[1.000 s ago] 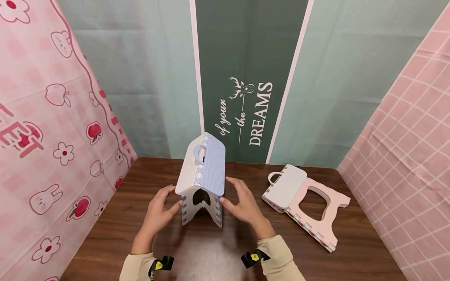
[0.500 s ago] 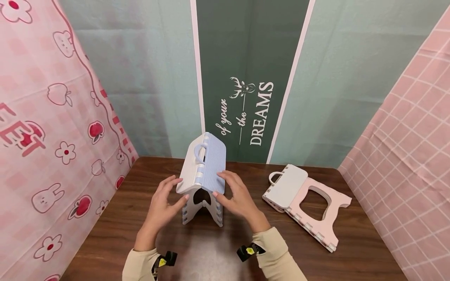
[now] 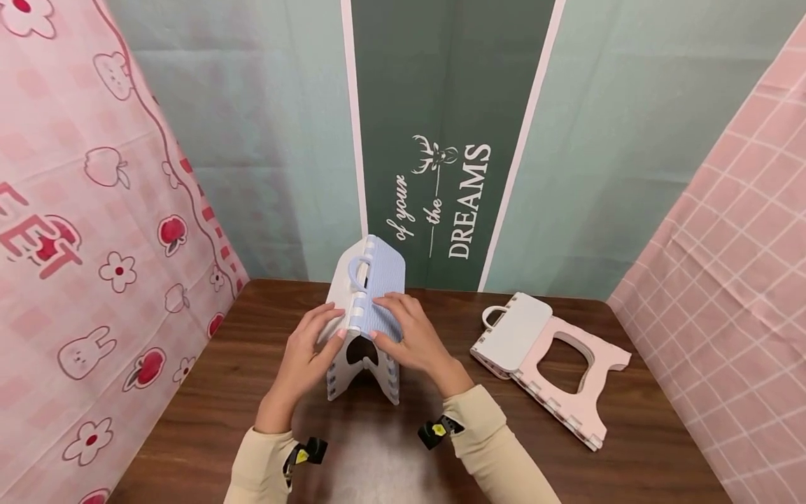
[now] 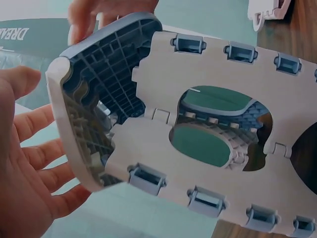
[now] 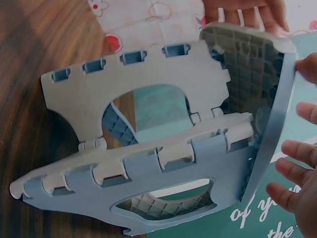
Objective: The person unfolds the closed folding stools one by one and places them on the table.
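A white and light-blue folding stool (image 3: 388, 274) stands half-folded on the table, its two top panels sloping like a roof from the hinge line. A blue carry loop (image 3: 357, 273) sticks up along that ridge. My left hand (image 3: 306, 355) lies over the white panel (image 4: 59, 119), fingers spread and nearly straight. Over the blue panel (image 5: 270, 129) is my right hand (image 3: 417, 337), its fingertips on the surface and the thumb near the front edge. The wrist views show the ribbed underside and the hinged legs (image 4: 163, 69), partly folded inward with an oval cut-out.
A pink and white folding stool (image 3: 576, 392) lies flat on the brown wooden table (image 3: 214, 420) to the right, its white loop handle (image 3: 493, 317) facing left. A green curtain with lettering (image 3: 434, 84) hangs behind, and pink cloths (image 3: 69, 231) close the sides.
Both hands have moved up and inward from beside the half-folded stool onto its sloping top panels. The stool has hardly moved, and the pink stool lies as before.
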{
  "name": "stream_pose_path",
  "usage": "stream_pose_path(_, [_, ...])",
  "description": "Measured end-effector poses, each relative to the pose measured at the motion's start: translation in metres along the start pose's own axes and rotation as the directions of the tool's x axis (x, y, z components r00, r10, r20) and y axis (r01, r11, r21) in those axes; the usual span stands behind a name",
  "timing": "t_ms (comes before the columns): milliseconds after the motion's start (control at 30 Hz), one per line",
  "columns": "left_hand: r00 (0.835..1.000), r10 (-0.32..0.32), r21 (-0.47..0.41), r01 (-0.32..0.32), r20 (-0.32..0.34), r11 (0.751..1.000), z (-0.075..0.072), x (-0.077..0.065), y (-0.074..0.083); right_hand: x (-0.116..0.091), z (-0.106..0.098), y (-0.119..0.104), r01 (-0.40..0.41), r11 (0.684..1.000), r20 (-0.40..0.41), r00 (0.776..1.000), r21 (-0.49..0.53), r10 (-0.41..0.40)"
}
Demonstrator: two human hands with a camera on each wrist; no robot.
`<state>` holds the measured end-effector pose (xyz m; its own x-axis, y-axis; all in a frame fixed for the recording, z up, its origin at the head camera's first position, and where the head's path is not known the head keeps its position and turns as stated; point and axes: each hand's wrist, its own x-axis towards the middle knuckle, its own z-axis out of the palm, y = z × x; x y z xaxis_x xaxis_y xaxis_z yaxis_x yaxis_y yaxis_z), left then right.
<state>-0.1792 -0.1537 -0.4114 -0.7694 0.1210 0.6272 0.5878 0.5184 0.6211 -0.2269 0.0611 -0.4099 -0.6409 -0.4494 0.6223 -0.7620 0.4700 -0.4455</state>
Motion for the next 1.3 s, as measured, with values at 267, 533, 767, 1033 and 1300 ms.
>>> stream_pose_path(267, [0.999,-0.017,0.007,0.017,0.046,1.0,0.005,0.009,0.0,0.007,0.005,0.005,-0.038,0.999,0.062,0.997,0.019,0.037])
stream_pose_path(533, [0.993,-0.023,0.057,0.017,0.112,0.998,0.0,0.014,0.0,0.009,0.005,0.008,-0.041,0.998,0.062,0.997,0.044,0.039])
stream_pose_path(767, [0.988,-0.051,0.069,0.041,0.147,0.997,-0.003,0.016,0.002,0.01,0.005,0.011,-0.053,0.996,0.068,0.997,0.079,0.047])
stream_pose_path(1033, [0.97,-0.03,0.113,0.003,0.241,0.994,-0.008,0.022,0.002,0.013,0.003,0.015,-0.031,0.996,0.088,0.996,0.079,0.024])
stream_pose_path(1300, [0.958,-0.051,0.145,0.01,0.282,0.989,-0.011,0.024,0.002,0.016,0.002,0.014,0.003,0.999,0.096,0.995,0.043,-0.007])
